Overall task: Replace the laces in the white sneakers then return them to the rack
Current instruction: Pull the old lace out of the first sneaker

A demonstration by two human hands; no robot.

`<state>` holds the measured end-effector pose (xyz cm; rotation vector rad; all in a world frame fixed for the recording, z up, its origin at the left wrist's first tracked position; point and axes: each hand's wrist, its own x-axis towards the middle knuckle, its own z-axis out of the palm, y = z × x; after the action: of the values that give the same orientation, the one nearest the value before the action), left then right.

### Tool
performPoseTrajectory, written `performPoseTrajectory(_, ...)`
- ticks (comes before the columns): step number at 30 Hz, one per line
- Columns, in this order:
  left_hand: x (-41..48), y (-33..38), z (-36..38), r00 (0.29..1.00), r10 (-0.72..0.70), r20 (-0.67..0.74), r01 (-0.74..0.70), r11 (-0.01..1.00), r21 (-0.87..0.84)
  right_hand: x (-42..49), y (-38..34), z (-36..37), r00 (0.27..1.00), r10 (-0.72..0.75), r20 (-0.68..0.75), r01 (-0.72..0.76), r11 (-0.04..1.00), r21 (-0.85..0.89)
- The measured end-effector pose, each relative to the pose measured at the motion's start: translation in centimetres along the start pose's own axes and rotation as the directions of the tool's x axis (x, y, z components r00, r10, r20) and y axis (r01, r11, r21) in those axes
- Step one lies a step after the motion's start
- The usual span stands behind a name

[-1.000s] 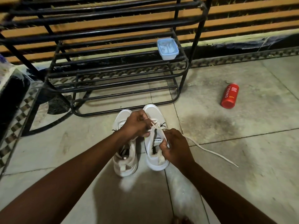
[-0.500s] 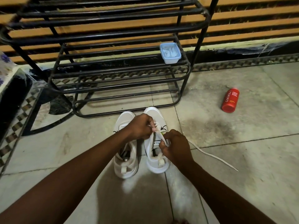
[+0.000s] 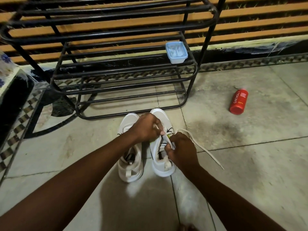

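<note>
You are threading the lace [image 3: 205,150] through the upper eyelets of the right sneaker [image 3: 164,170]. It is standing on the floor tiles [image 3: 250,180] just in front of the black shoe rack [image 3: 125,71], toe toward it, with the left sneaker [image 3: 130,170] just beside it.

Your left hand [image 3: 146,127] is pinching a short stretch of lace above the shoe's front, fingers curled tight. Your right hand [image 3: 181,149] is gripping the lace by the tongue, fingers curled round it, while the loose tail is trailing off to your right across the tiles.

I am making out no lace on the left sneaker, so I am judging you to be roughly midway through the lacing, with the racking not yet begun. The next move is calling for you to draw the slack through evenly, then find the next eyelet without twisting the flat lace.

Compared with a second ago, your hands are sitting closer together. The taut stretch between them is shorter, and the tail is bowing into a loop beside your right hand instead of running straight.
</note>
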<state>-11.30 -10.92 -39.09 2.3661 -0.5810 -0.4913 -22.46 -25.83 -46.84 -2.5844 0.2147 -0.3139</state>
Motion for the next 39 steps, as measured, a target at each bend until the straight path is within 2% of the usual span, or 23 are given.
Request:
performPoseTrajectory(2, -0.1, -0.2, 0.3, 0.999, 0.039, -0.028, -0.033, 0.982, 0.189, 0.0, 0.0, -0.1, 1.0, -0.011, -0.01, 0.011, 1.0, 0.0)
performPoseTrajectory(4, 0.1, -0.3, 0.5, 0.983, 0.032, -0.182, 0.004, 0.98, 0.197, -0.1, -0.1, -0.1, 1.0, -0.023, -0.016, 0.023, 1.0, 0.015)
performPoseTrajectory(6, 0.5, -0.4, 0.0, 0.901, -0.097, -0.424, 0.086, 0.995, -0.044, -0.1, -0.2, -0.1, 1.0, -0.023, -0.014, 0.024, 0.999, 0.028)
performPoseTrajectory(7, 0.7, -0.5, -0.4, 0.84, -0.236, -0.489, 0.106, 0.955, -0.278, -0.1, -0.2, -0.1, 1.0, -0.013, -0.009, 0.013, 0.999, 0.03)
performPoseTrajectory(9, 0.5, 0.0, -0.7, 0.806, -0.479, -0.348, 0.088, 0.678, -0.73, -0.1, -0.2, -0.1, 1.0, 0.004, -0.011, -0.004, 1.0, 0.03)
performPoseTrajectory(10, 0.2, 0.0, -0.5, 0.833, -0.475, -0.284, 0.075, 0.605, -0.792, -0.1, -0.2, -0.1, 1.0, 0.008, -0.015, -0.008, 1.0, 0.028)
performPoseTrajectory(11, -0.1, 0.0, -0.2, 0.876, -0.402, -0.268, 0.058, 0.638, -0.768, -0.2, -0.2, -0.1, 1.0, 0.008, -0.017, -0.008, 1.0, 0.021)
performPoseTrajectory(13, -0.5, -0.4, 0.2, 0.959, -0.174, -0.225, 0.014, 0.82, -0.572, -0.2, -0.3, -0.2, 1.0, 0.001, -0.018, 0.0, 1.0, 0.004)
performPoseTrajectory(15, -0.3, -1.3, -0.2, 0.992, 0.053, -0.113, -0.071, 0.984, -0.163, -0.2, -0.3, -0.2, 1.0, -0.013, -0.018, 0.013, 1.0, -0.009)
performPoseTrajectory(17, 0.0, -2.0, -0.7, 0.983, 0.179, 0.039, -0.183, 0.964, 0.194, -0.2, -0.2, -0.2, 1.0, -0.021, -0.013, 0.021, 1.0, -0.013)
performPoseTrajectory(20, -0.2, -1.7, -1.3, 0.963, 0.237, 0.125, -0.265, 0.912, 0.312, -0.2, -0.2, -0.3, 1.0, -0.02, -0.002, 0.02, 1.0, -0.017)
performPoseTrajectory(25, -1.3, -0.3, 0.9, 0.94, 0.26, -0.221, -0.079, 0.796, 0.6, -0.2, -0.4, -0.4, 1.0, -0.006, -0.005, 0.006, 1.0, -0.002)
performPoseTrajectory(26, -1.5, 0.0, 0.8, 0.903, 0.251, -0.349, -0.028, 0.845, 0.534, -0.2, -0.4, -0.4, 1.0, 0.001, -0.008, -0.001, 1.0, 0.0)
performPoseTrajectory(28, -1.3, -0.2, -0.9, 0.777, 0.078, -0.625, 0.043, 0.983, 0.176, -0.3, -0.2, -0.5, 1.0, 0.022, -0.006, -0.022, 1.0, 0.008)
performPoseTrajectory(30, -0.7, -1.2, -3.2, 0.722, -0.195, -0.664, 0.02, 0.965, -0.261, -0.3, -0.2, -0.5, 0.999, 0.044, -0.001, -0.044, 0.999, 0.03)
performPoseTrajectory(32, -0.5, -1.2, -4.1, 0.754, -0.415, -0.509, -0.088, 0.704, -0.705, -0.2, -0.2, -0.5, 0.999, 0.035, -0.008, -0.035, 0.999, 0.025)
performPoseTrajectory(33, -0.7, -0.7, -3.9, 0.799, -0.464, -0.382, -0.096, 0.529, -0.843, -0.2, -0.2, -0.5, 1.0, 0.025, -0.011, -0.025, 1.0, 0.014)
performPoseTrajectory(34, -0.8, -0.7, -3.7, 0.844, -0.434, -0.315, -0.093, 0.46, -0.883, -0.2, -0.3, -0.4, 1.0, 0.023, -0.013, -0.022, 1.0, 0.01)
performPoseTrajectory(35, -1.0, -0.7, -3.3, 0.883, -0.353, -0.31, -0.083, 0.533, -0.842, -0.2, -0.3, -0.4, 1.0, 0.024, -0.016, -0.024, 1.0, 0.01)
performPoseTrajectory(36, -1.2, -0.9, -3.0, 0.922, -0.211, -0.324, -0.091, 0.695, -0.713, -0.1, -0.3, -0.3, 0.999, 0.028, -0.019, -0.028, 1.0, 0.009)
performPoseTrajectory(37, -1.4, -1.4, -2.8, 0.95, -0.038, -0.311, -0.12, 0.871, -0.476, -0.2, -0.3, -0.2, 0.999, 0.031, -0.019, -0.031, 0.999, 0.008)
performPoseTrajectory(38, -1.5, -1.5, -2.8, 0.968, 0.112, -0.226, -0.158, 0.969, -0.193, -0.2, -0.3, -0.2, 0.999, 0.029, -0.012, -0.029, 1.0, 0.001)
performPoseTrajectory(39, -1.5, -1.5, -2.8, 0.975, 0.203, -0.094, -0.197, 0.978, 0.068, -0.2, -0.2, -0.2, 1.0, 0.026, -0.002, -0.026, 1.0, -0.006)
